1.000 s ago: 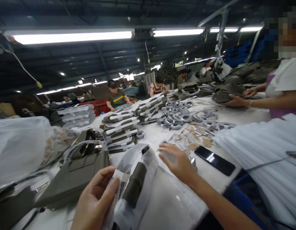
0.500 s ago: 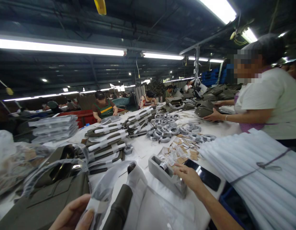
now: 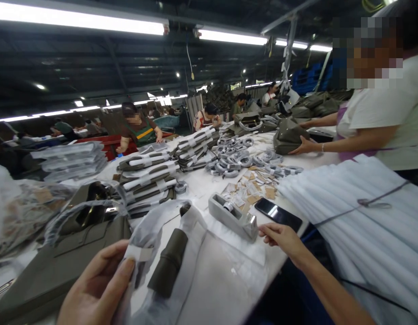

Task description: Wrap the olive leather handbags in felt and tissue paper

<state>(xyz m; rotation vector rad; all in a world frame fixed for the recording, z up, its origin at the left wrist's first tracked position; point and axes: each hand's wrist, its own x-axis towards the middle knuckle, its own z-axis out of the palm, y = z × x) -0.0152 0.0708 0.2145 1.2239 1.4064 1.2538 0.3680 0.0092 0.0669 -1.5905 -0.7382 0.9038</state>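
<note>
My left hand (image 3: 97, 284) pinches a bag handle (image 3: 170, 262), olive with a bare middle part and thin whitish wrapping around the rest. My right hand (image 3: 285, 239) is closed, thumb and fingertips together, at the cutter end of a grey tape dispenser (image 3: 231, 216). A shiny bit of clear tape shows at that end, by my fingertips. An olive handbag (image 3: 76, 253) with a wrapped handle lies left of my left hand. A black phone (image 3: 278, 214) lies just behind my right hand.
Stacked olive straps with white wrapping (image 3: 151, 180) stand mid-table. Grey wrapped rings (image 3: 234, 158) and loose tags (image 3: 251, 185) lie beyond the dispenser. Tied white foam sheets (image 3: 351, 203) fill the right. A co-worker (image 3: 381, 117) handles an olive bag (image 3: 290, 135); others sit farther back.
My right hand has gone from above the dispenser, fingers spread, to a pinch at its cutter end. My left hand keeps its hold on the handle. The view has tilted down.
</note>
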